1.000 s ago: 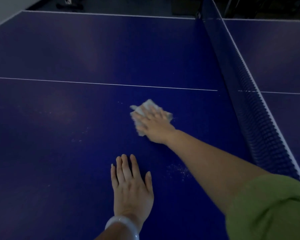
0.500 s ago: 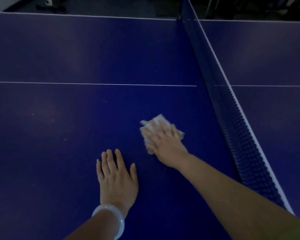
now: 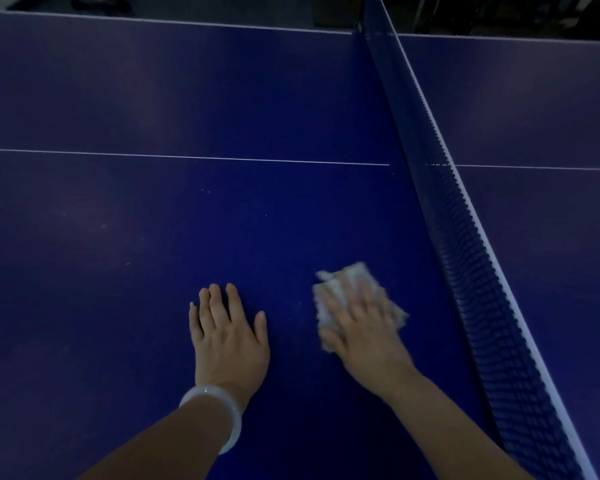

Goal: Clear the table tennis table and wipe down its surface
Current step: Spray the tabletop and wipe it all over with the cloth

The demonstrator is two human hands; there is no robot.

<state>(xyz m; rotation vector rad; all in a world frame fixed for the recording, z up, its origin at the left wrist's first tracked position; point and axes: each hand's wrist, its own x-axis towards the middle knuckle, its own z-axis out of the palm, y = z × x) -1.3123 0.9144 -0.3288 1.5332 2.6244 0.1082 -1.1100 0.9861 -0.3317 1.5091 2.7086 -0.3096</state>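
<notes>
Crumpled whitish cloth [image 3: 355, 277] sits flat on the dark blue table tennis desk [image 3: 187, 220], pinned under our right hand [image 3: 362, 327]. Fingers of that hand lie spread and fairly straight across the top of the cloth, palm down, pressing it onto the surface rather than curling round it. Cloth pokes out past the fingertips on the far side and at both flanks, with a frayed corner sticking out toward the net. Hand and cloth are motion-blurred, so we can't tell finer finger detail.

Our left hand [image 3: 227, 337] is just beside it, to the left, apart from the cloth and not touching it. It lies flat on the desk, fingers straight and close together, thumb out to the right, holding nothing. On that wrist we see a pale translucent bangle [image 3: 219, 414].

Cloth and right hand are near the dark blue mesh net with white top tape [image 3: 478, 271], which runs diagonally up the right side. They are on the near side of the thin white centre line [image 3: 187, 157] that crosses the desk left to right, well apart from it.

A few faint pale specks [image 3: 207, 191] show on the surface beyond the hands.

No brand, label or readable writing on the cloth, desk or net that we can make out.
</notes>
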